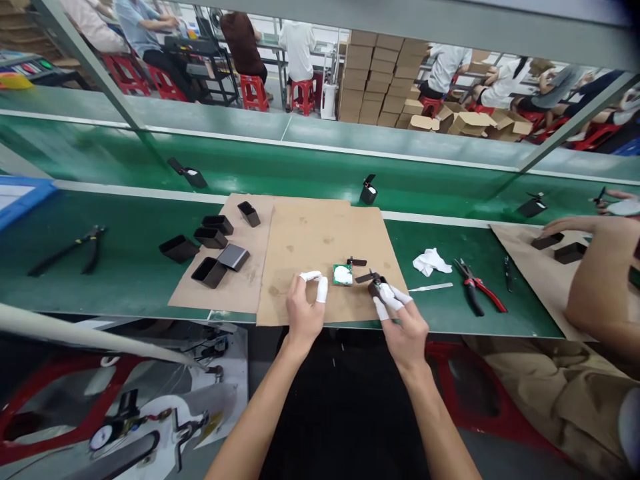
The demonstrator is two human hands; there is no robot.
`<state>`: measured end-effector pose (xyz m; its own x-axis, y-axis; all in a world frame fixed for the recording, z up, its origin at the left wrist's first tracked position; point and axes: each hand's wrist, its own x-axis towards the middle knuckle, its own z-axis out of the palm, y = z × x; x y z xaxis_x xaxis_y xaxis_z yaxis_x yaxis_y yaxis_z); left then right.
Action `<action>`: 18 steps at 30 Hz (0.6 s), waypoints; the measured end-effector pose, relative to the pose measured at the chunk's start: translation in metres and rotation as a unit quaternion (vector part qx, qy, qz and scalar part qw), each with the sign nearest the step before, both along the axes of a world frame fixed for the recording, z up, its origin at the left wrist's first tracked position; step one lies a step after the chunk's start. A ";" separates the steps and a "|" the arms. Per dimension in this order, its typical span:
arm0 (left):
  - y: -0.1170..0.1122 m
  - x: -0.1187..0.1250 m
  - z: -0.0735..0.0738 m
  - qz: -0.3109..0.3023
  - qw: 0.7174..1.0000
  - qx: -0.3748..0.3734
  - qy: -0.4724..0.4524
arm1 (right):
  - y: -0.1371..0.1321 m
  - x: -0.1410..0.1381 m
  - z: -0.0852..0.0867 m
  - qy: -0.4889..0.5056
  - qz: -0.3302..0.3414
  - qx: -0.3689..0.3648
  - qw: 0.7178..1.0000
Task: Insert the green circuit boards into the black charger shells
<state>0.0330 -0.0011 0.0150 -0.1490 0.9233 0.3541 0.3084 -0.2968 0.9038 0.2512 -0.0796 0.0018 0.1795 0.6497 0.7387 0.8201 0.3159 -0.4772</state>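
White finger cots cover several fingertips on both hands. My left hand [306, 316] hovers over the cardboard sheet [305, 233], thumb and forefinger apart with nothing between them. Just right of it lies a small green circuit board [343, 274] with a white round patch, joined to a short black antenna-like piece [357, 262]. In my right hand [406, 331], the fingers close round a small black case [374, 289] with a flat black piece sticking out to the left. The fingers hide part of that case.
Several open black cases [209, 272] stand at the left, near long-handled pliers [75, 250]. To the right are a crumpled white cloth [431, 262], red-and-black pliers [477, 288] and a co-worker's arm [603, 280]. Finished-looking black units [369, 192] sit on the green belt behind.
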 end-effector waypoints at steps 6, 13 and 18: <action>-0.003 -0.002 0.000 0.014 1.000 0.006 0.020 | 0.001 -0.002 0.000 0.010 0.007 0.004 1.000; -0.002 -0.005 -0.001 0.019 0.999 0.019 0.029 | 0.003 -0.002 0.002 0.013 0.015 0.005 1.000; -0.003 -0.005 -0.001 0.022 0.999 0.025 0.037 | 0.002 0.000 0.002 0.020 0.019 -0.003 1.000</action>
